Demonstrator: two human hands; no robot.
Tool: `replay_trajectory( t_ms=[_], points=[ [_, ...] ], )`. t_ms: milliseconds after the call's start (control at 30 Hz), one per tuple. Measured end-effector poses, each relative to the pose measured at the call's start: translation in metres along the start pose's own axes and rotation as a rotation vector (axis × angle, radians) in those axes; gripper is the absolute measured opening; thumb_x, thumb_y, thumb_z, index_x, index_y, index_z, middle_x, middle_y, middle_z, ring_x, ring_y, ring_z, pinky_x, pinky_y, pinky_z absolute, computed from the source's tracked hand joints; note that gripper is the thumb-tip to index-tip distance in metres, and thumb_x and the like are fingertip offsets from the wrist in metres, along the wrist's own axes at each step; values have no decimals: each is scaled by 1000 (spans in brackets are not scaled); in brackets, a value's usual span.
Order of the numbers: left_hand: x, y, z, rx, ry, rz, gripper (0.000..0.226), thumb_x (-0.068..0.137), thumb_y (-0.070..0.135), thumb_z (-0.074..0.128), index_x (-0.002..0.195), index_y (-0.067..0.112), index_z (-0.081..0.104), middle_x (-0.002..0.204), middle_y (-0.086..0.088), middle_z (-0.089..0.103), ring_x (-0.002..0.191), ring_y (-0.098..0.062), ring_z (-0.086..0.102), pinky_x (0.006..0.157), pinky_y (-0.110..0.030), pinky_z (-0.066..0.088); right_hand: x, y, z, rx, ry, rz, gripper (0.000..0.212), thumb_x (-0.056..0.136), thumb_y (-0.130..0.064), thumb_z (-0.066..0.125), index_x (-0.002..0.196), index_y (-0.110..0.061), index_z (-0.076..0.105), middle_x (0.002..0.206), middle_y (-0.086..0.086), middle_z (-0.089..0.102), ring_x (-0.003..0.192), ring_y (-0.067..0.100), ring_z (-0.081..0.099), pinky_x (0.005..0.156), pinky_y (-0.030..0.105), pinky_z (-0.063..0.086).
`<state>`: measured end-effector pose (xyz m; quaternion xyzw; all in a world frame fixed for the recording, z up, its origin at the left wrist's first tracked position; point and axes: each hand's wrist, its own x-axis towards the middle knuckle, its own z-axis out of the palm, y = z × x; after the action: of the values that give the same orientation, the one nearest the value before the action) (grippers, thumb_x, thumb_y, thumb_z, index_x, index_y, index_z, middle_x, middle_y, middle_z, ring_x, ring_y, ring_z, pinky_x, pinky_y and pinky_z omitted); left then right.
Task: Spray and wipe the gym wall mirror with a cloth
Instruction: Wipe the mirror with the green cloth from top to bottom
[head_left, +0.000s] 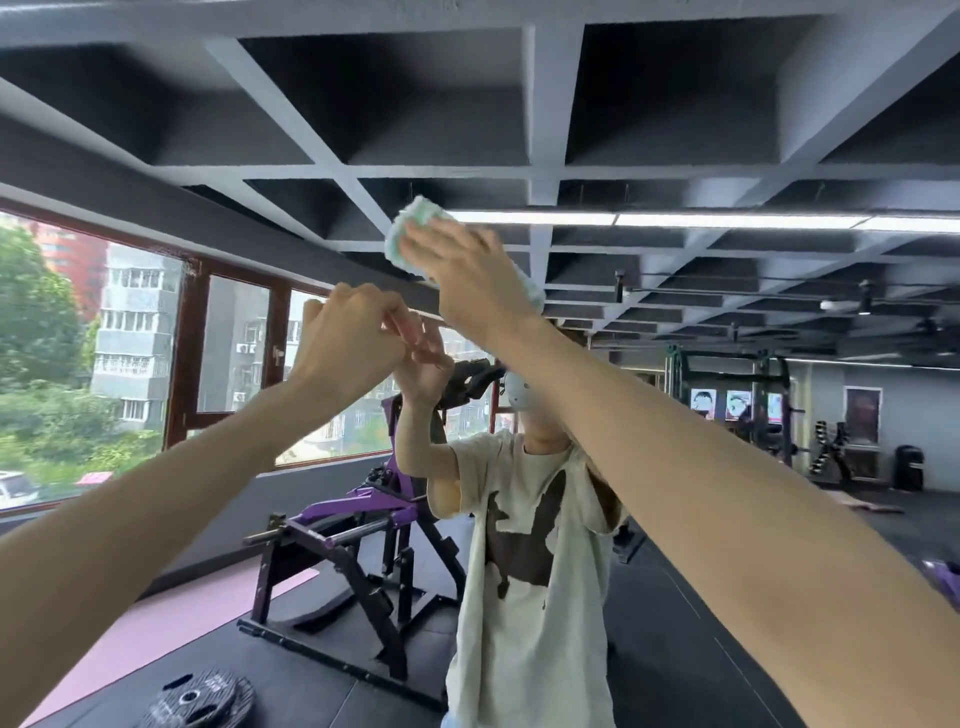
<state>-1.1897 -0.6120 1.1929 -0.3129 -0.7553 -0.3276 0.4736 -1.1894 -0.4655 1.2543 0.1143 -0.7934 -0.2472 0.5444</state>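
Both at mirror (675, 130) — right hand (462, 270) flat on cloth (410, 228); left hand (348, 338) curled, grip unclear.

A dark coffered ceiling (436, 93) is spanning the gym, a long strip light (727, 221) glowing under it. Daylight is coming through brown-framed windows (234, 343) — trees (31, 312) and apartment blocks (130, 338) beyond. A purple-and-black weight machine (343, 551) is standing on the black floor (675, 623) beside a pink mat (171, 623).
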Motion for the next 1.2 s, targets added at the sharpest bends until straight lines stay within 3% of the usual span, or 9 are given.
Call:
replay_trajectory(
  t_ms=[100,300,467,533,633,767,933,1067,1200],
  points=[
    [4,-5,-1,-43,-4,-38,33,66,-7,44,71,19,64,88,1,68,87,-19,50,92,-43,39,2,28,1,-35,8,-143,69,88,8,41,147,-28,33,155,-10,28,145,10,17,117,38,-1],
    [1,-15,-7,-62,-10,-24,31,70,-8,47,70,19,63,86,4,62,72,-11,47,87,-42,44,-61,137,-32,-83,359,583,60,94,2,39,148,-22,31,156,-4,25,147,18,14,121,43,6],
    [-3,-5,-3,-110,-28,-23,33,68,-8,45,74,15,67,83,5,63,76,-15,48,82,-37,44,-80,146,-47,-49,519,889,56,90,3,41,144,-12,34,151,8,33,137,26,32,114,39,31],
    [-1,4,6,-143,-33,-24,33,68,-9,43,74,13,67,87,2,66,75,-14,49,76,-32,43,-73,102,-30,-17,558,788,58,86,2,39,141,-17,37,145,0,38,130,17,38,109,30,37],
    [3,24,16,-202,-9,-36,28,71,-9,48,79,12,65,86,2,64,73,-9,50,74,-26,39,-86,15,13,-63,243,351,55,96,-15,29,151,-18,22,158,-1,16,146,16,13,121,29,1],
    [4,59,29,-258,21,53,25,78,-6,50,93,9,63,92,0,61,85,-15,53,68,-18,38,-120,17,19,-175,9,-22,58,97,-17,38,151,-15,17,159,3,17,147,17,10,119,34,-2],
    [-9,69,27,-220,62,185,33,73,-11,44,85,14,61,91,2,58,83,-11,48,64,-12,34,-162,141,-29,-184,233,512,61,97,-2,37,151,-22,18,159,-5,15,147,12,6,121,38,9],
    [-15,78,38,-228,30,137,33,71,-12,46,75,18,60,87,2,60,79,-9,46,63,-1,33,-174,106,-15,-109,405,889,59,99,-9,34,152,-22,10,160,-2,7,148,16,1,121,41,7],
    [-28,97,46,-328,32,41,33,72,-13,46,76,15,62,80,7,58,70,2,50,62,0,34,-212,10,30,-77,127,186,54,97,-9,32,151,-16,26,158,3,20,147,19,13,120,40,11]
  ],
)
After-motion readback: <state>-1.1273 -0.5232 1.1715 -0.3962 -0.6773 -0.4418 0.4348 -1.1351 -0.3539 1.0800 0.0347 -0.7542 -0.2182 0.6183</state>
